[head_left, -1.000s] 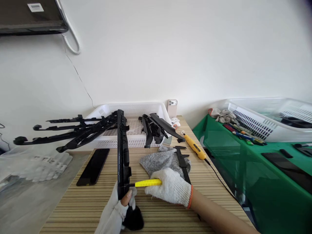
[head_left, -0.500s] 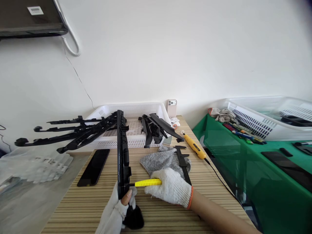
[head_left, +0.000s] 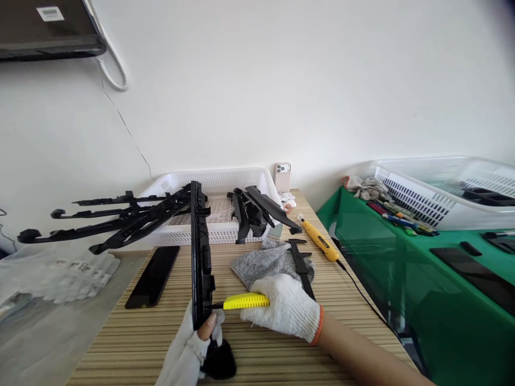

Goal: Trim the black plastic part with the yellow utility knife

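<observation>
My left hand (head_left: 185, 346), in a white glove with the thumb tip bare, is closed round the lower end of a long black plastic trim piece (head_left: 201, 257). The piece stands nearly upright in view, with clips and ribs along its right edge and a wide flat foot below the hand. My right hand (head_left: 284, 308), in a white knit glove with an orange cuff, grips a yellow ribbed-handled tool (head_left: 245, 301). Its thin dark shaft reaches the right edge of the trim piece, just above my left thumb. The exact tip is too small to make out.
A white basket (head_left: 217, 174) holds black trim pieces (head_left: 137, 217), several jutting left. On the table lie a black phone (head_left: 153, 276), grey cloth (head_left: 261, 262), calipers (head_left: 300, 262) and yellow corded rotary tool (head_left: 322, 241). Right stands a green-covered table (head_left: 374, 257) with another basket (head_left: 414, 201).
The yellow tool and my right hand have shifted very slightly right, and the handle has turned a little. The view has moved slightly; the left hand keeps its hold.
</observation>
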### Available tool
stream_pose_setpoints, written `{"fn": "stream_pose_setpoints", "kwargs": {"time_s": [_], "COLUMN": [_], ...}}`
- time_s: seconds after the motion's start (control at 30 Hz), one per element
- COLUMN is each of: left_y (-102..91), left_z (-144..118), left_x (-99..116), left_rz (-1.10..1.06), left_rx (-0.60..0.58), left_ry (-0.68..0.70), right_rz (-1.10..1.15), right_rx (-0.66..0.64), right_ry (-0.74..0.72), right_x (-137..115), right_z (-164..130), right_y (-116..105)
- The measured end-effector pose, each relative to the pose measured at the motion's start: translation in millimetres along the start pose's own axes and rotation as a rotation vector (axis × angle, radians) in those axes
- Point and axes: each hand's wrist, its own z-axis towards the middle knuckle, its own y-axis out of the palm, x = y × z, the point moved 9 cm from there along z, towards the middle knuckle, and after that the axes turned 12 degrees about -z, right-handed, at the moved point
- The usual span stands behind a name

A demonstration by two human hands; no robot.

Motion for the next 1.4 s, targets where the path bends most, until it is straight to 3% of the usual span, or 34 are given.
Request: {"fn": "stream_pose_setpoints", "kwargs": {"time_s": [0.27,0.57,0.8,1.1,1.4], "left_y": [-13.7,-8.4,-13.6,-11.4,-1.5], "left_z": [9.4,34.1,9.0,-5.2,-5.6], "left_x": [-14.8,-18.3,-16.0,-9.5,-5.4], "left_rz": [-0.087,-0.050,-0.013,0.106,0.092], "left_rx": [0.089,0.075,0.029,0.070,-0.002], "left_ry": [-0.053,0.092,-0.041,-0.118,-0.084], "right_rz": [-0.077,-0.177,-0.161,-0.132,-0.141], "right_rx": [0.086,0.061,0.068,0.046,0.024], "right_ry": [-0.024,-0.083,-0.075,-0.056,-0.049], "right_x": [4.7,1.3,-2.3,-0.5,0.5], "right_z": [-0.3,1.7,0.2,1.8,1.2], "right_y": [-2.9,0.1,-1.6,-0.7,1.5]}}
